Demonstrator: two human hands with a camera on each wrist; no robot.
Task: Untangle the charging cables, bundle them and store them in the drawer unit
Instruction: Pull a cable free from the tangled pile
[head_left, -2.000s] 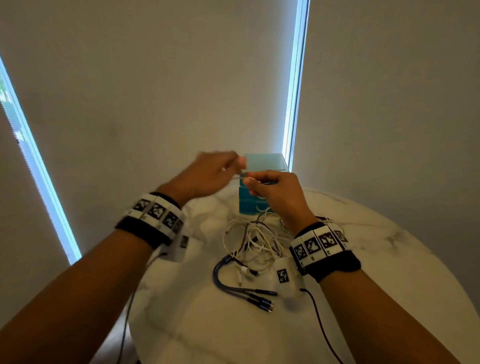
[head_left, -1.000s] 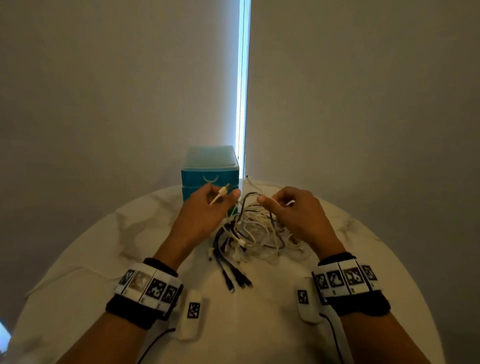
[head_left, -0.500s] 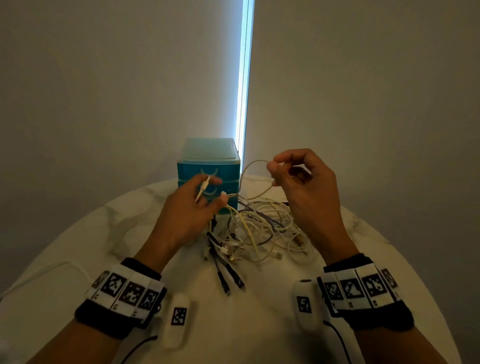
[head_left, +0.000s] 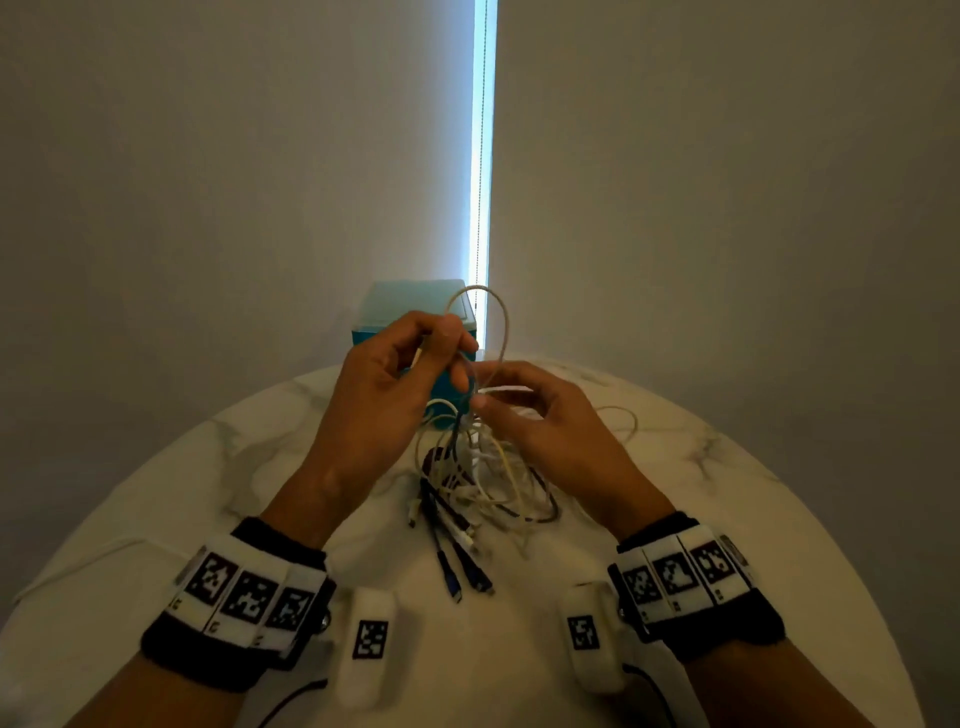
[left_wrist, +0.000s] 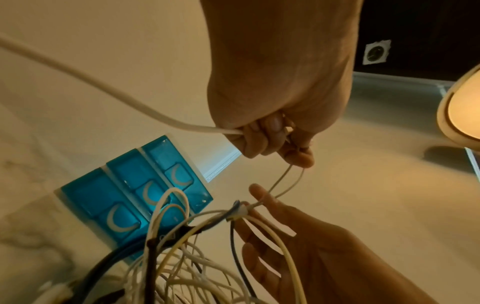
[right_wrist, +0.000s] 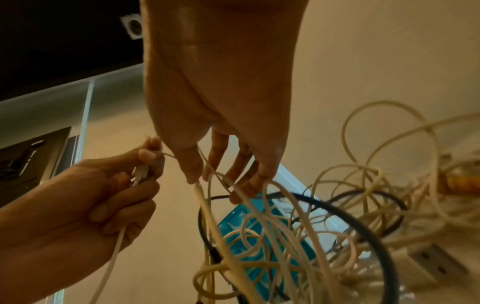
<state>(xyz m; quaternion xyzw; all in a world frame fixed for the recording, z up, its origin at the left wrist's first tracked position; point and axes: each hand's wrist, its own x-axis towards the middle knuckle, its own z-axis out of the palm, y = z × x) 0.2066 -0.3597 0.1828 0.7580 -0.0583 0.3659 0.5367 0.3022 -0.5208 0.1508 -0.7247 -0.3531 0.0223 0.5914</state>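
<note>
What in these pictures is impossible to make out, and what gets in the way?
- Drawer unit, head view: the left hand covers its drawer fronts.
- Cable tangle, all views: the strands overlap, so which plug belongs to which cable cannot be told.
- White cable, left wrist view: it runs off the left edge, so its far end is cut off.
- Right hand, head view: its fingertips are hidden among the cables.

Both forearms reach forward, banded at the wrists. The left hand (head_left: 395, 384) is raised, fingers curled tight in a pinch — the right hand (head_left: 540, 415) sits just beside it, slightly lower, fingers loosely spread.
</note>
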